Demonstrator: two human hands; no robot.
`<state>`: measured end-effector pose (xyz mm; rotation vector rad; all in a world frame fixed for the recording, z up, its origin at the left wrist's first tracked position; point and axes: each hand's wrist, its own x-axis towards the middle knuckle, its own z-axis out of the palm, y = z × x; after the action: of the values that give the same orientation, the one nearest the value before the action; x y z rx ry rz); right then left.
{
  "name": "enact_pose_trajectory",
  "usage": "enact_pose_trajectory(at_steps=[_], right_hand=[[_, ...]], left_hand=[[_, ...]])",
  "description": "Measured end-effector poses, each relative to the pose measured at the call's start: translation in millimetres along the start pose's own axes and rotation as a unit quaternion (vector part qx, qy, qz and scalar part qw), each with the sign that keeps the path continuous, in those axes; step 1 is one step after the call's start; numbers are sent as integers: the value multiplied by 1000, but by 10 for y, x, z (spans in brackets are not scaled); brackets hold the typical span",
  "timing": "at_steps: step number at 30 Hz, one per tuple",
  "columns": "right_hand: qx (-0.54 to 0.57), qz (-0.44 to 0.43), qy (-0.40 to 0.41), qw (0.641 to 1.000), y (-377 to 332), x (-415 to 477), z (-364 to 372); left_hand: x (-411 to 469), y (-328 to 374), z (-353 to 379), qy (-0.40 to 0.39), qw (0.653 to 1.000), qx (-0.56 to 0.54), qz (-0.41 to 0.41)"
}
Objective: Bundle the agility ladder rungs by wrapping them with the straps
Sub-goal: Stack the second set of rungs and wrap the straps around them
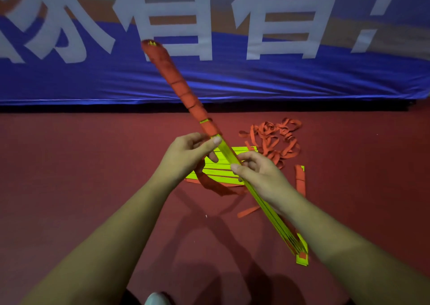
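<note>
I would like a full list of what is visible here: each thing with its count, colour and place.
rung bundle: one, yellow-green, held slanted above the floor
wrapping strap: one, orange, wound around the bundle's far half
loose rungs: several, yellow-green, flat on the floor beneath the hands
strap heap: one tangle, orange, on the floor to the right of the loose rungs
banner: one, blue with white characters, beyond the floor
floor: one, red
shoe: one, pale, bottom edge
left hand: grips the bundle at the wrap's edge
right hand: grips the bundle's bare part
</note>
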<state>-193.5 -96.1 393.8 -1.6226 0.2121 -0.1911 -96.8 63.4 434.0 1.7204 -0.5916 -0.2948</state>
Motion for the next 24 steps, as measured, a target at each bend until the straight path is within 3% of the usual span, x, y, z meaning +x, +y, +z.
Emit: enact_pose_trajectory(at_steps=[6,10,14,19,22,24], right_hand=[[-99,-21,-19,995,71,-50,32],[-63,-19,-52,996,55,-47,46],[5,36,-84,996,28,-43,47],[160,75,-207,962,-23,-123,23],[131,20,-155,979,-53,-123,11],[98,-23,-90,991,-90,-101,-16]], left_hand=[[-18,-49,-27,46,999,-25,-6],[6,-81,-98,61,995,-73,0],[7,-128,-154,18,993,-112,15],[-13,-122,-177,-32,995,-80,58],[-9,-74,-169,-32,997,-34,60],[15,-85,-171,-47,995,75,40]])
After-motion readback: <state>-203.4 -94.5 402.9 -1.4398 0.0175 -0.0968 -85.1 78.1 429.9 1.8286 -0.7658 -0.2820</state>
